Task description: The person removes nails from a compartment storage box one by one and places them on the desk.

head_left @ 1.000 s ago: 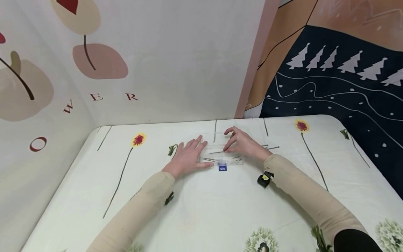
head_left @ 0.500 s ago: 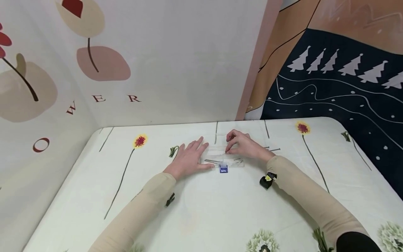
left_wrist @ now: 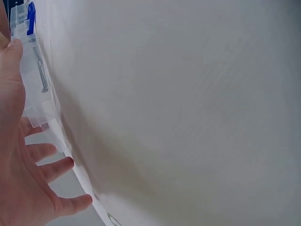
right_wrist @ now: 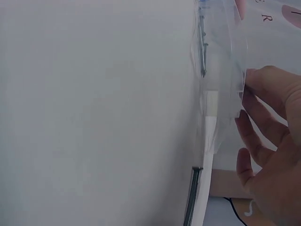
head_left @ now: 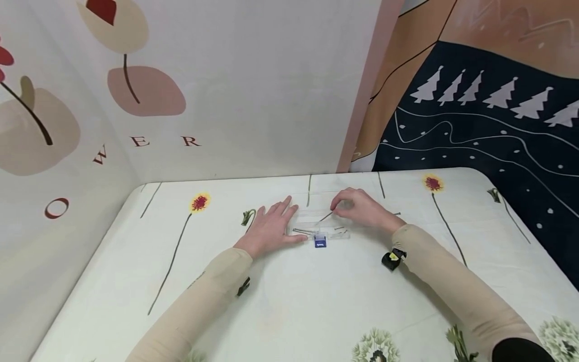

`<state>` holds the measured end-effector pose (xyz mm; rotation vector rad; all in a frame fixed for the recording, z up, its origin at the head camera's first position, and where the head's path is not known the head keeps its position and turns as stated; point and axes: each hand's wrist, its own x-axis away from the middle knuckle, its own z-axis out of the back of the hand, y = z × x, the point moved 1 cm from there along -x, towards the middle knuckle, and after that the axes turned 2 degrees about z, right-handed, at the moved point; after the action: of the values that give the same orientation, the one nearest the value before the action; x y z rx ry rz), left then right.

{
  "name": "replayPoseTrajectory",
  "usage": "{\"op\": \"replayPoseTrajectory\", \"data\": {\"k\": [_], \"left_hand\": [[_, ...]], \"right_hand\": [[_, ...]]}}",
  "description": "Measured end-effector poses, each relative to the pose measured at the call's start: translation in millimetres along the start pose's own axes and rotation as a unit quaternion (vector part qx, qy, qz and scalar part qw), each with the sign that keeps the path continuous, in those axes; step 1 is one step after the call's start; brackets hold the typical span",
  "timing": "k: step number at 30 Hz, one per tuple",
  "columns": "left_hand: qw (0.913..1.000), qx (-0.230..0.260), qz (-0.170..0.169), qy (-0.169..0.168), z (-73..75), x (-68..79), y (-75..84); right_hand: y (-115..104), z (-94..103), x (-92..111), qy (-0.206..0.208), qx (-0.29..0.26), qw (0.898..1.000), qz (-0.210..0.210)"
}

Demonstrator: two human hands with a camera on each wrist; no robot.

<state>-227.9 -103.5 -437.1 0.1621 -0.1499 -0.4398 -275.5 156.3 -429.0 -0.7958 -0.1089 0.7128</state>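
Observation:
A clear plastic compartment box (head_left: 342,235) with a blue latch (head_left: 320,242) lies on the table, holding several nails (head_left: 304,231). My left hand (head_left: 270,225) is at its left end, fingers spread, with the thumb (left_wrist: 13,54) along the front side. Between thumb and fingers, my right hand (head_left: 359,208) pinches a nail (head_left: 325,216) over the box. This nail slants, its free end pointing down and left toward the compartments. The right wrist view shows more nails (right_wrist: 202,52) inside the box; the pinched nail is mostly hidden there by the hand and clear plastic.
Beyond the box's right end, loose nails (right_wrist: 192,195) lie on the tablecloth, partly covered by my right forearm in the head view. The white flower-print cloth (head_left: 289,301) covers the table. Behind it rises a pale printed wall (head_left: 253,125).
The right hand has moved slightly right, and the pinched nail has turned from nearly level to slanting down and left. The left hand has stayed on the box.

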Motion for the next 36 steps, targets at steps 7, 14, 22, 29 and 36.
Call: {"op": "replayPoseTrajectory", "data": {"k": [7,14,22,29,36], "left_hand": [[1.0000,0.006,0.004,-0.005,-2.8,-0.3,-0.2],[1.0000,-0.001,0.000,0.001,-3.4,-0.1,0.0],[1.0000,-0.001,0.003,0.000,-3.1,-0.8,0.4],[1.0000,-0.007,0.004,-0.001,-1.8,-1.4,-0.1],[0.9999,-0.011,0.001,-0.004,-0.8,-1.4,0.0]], "right_hand": [[2,6.2,8,0.002,-0.005,1.000,0.011],[3,13.1,16,0.007,-0.002,1.000,0.022],[13,19.8,25,0.009,-0.033,0.999,-0.020],[16,32.2,37,0.038,-0.043,0.998,-0.031],[20,46.1,47,0.057,-0.032,0.996,-0.062]]}}
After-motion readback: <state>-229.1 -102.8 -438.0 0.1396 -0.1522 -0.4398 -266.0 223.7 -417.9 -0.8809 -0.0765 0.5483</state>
